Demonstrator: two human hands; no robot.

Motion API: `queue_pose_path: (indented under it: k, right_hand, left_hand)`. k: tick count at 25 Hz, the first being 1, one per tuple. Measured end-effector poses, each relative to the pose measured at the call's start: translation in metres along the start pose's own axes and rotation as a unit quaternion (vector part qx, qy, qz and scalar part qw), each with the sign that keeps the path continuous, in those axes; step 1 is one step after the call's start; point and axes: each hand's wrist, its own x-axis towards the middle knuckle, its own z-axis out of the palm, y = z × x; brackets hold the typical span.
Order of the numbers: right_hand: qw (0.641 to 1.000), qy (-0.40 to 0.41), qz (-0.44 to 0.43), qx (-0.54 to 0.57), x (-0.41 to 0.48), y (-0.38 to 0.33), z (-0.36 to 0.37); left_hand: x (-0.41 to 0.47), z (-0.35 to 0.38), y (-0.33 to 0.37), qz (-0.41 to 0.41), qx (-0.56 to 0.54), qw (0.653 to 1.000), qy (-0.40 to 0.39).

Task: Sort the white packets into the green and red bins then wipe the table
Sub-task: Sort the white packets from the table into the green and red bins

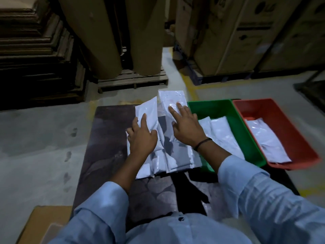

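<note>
A pile of white packets (168, 155) lies on the dark table (105, 141). My left hand (142, 138) grips one white packet (147, 111) that tilts up off the pile. My right hand (186, 127) holds a second white packet (171, 99), fingers spread across its face, lifted at the far end of the pile. To the right stands the green bin (211, 106) with a few packets inside, and beside it the red bin (255, 104), which also holds packets.
Tall brown rolls (98, 36) stand on a wooden pallet (131, 80) beyond the table. Cardboard boxes (246, 36) are stacked at the back right, flat board stacks (35, 50) at the left. A cardboard sheet (44, 224) lies at my lower left.
</note>
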Motion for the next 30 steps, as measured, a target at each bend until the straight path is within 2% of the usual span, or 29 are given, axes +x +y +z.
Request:
queue_pose_path:
  k: [4, 9, 12, 15, 19, 23, 30]
  right_hand:
    - [0.999, 0.015, 0.047, 0.007, -0.025, 0.059, -0.021]
    - [0.993, 0.060, 0.099, 0.009, -0.043, 0.150, -0.042]
    - [0.988, 0.055, 0.140, 0.032, -0.048, 0.218, -0.053]
    - [0.989, 0.051, 0.137, 0.026, -0.065, 0.288, -0.065]
    - [0.996, -0.002, 0.088, 0.002, -0.091, 0.368, -0.064]
    - [0.990, -0.108, 0.059, -0.066, -0.108, 0.419, -0.049]
    - [0.970, -0.192, 0.016, -0.149, -0.107, 0.435, -0.019]
  left_hand:
    - [-0.005, 0.029, 0.055, 0.064, -0.003, 0.997, -0.034]
    - [-0.005, 0.059, 0.113, 0.071, -0.014, 0.997, -0.038]
    - [-0.012, 0.083, 0.156, 0.069, -0.020, 0.997, -0.028]
    - [-0.030, 0.117, 0.209, 0.062, -0.026, 0.997, -0.038]
    - [-0.045, 0.169, 0.270, 0.065, 0.009, 0.997, -0.043]
    - [-0.057, 0.209, 0.318, 0.042, 0.018, 0.998, -0.041]
    - [-0.070, 0.243, 0.360, 0.030, 0.038, 0.998, -0.045]
